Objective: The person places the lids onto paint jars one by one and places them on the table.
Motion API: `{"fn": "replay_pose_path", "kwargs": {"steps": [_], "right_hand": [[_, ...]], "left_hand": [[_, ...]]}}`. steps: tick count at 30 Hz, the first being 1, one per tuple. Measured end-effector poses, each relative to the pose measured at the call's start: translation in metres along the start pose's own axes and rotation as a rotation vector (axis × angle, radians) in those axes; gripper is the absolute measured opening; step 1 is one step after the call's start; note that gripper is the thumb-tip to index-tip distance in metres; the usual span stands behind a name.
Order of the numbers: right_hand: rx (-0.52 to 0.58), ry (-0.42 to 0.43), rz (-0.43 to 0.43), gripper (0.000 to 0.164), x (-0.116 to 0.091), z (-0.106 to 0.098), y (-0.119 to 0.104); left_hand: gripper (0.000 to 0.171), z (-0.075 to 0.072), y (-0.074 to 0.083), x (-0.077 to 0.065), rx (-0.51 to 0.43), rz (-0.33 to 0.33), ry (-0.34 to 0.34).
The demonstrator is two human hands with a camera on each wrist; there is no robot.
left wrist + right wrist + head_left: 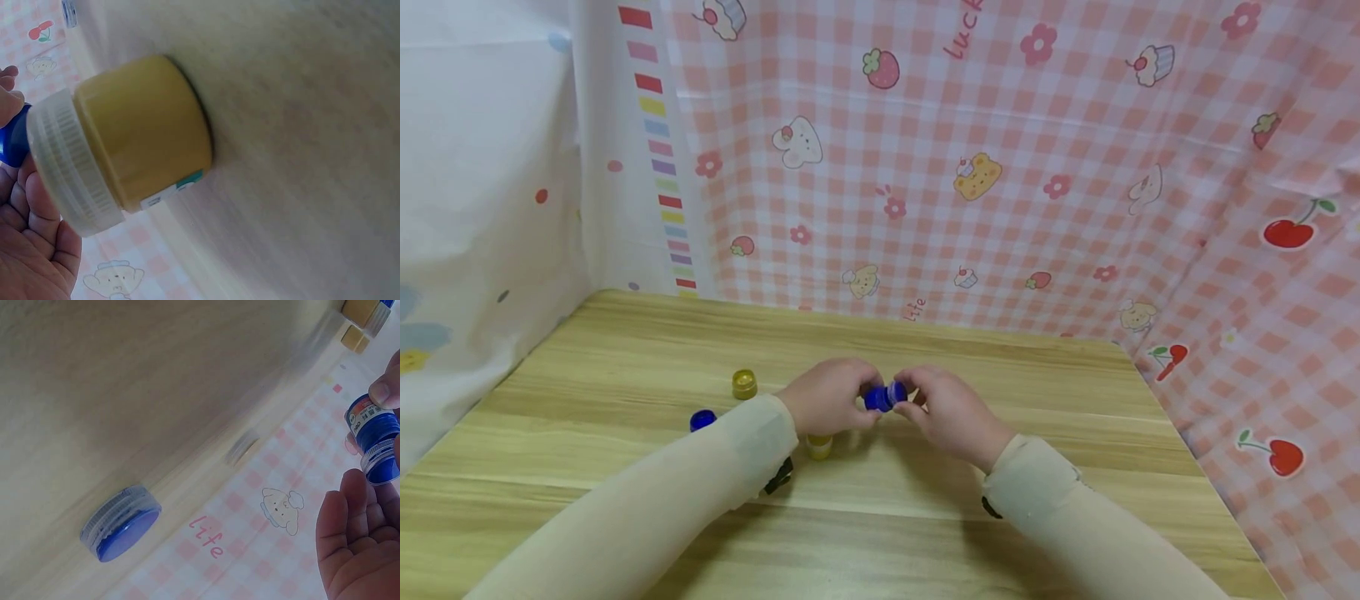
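Hand [37, 219] apparently grips blue jar [16, 139] behind yellow jar [147, 131]

The paint jar [876, 401] at the centre of the head view is deep blue, its label [370, 421] white with an orange-red patch. An ochre-yellow jar [147, 134] fills the left wrist view's middle, with a milky, ribbed lid [75, 162]. At lower left of the right wrist view, a translucent cap [128, 534] shows blue. Cream sleeves [640, 508] cross streaky yellow-brown wood [880, 542]; the backdrop [850, 208] is pink-and-white gingham with strawberries and cupcakes.
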State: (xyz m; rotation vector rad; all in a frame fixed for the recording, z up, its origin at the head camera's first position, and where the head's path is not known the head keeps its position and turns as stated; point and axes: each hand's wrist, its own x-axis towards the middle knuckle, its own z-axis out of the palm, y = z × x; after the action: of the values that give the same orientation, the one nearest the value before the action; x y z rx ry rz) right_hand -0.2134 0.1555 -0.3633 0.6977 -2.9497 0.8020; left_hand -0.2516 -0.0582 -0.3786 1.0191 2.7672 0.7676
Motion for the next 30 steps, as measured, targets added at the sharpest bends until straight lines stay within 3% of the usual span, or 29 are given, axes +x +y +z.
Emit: {"fn": "replay_pose_path", "kwargs": {"steps": [30], "right_hand": [[-0.002, 0.005, -0.028, 0.021, -0.0035, 0.0068, -0.003]], "left_hand": [[0.02, 0.0034, -0.0005, 0.0009, -0.003, -0.009, -0.007]]}}
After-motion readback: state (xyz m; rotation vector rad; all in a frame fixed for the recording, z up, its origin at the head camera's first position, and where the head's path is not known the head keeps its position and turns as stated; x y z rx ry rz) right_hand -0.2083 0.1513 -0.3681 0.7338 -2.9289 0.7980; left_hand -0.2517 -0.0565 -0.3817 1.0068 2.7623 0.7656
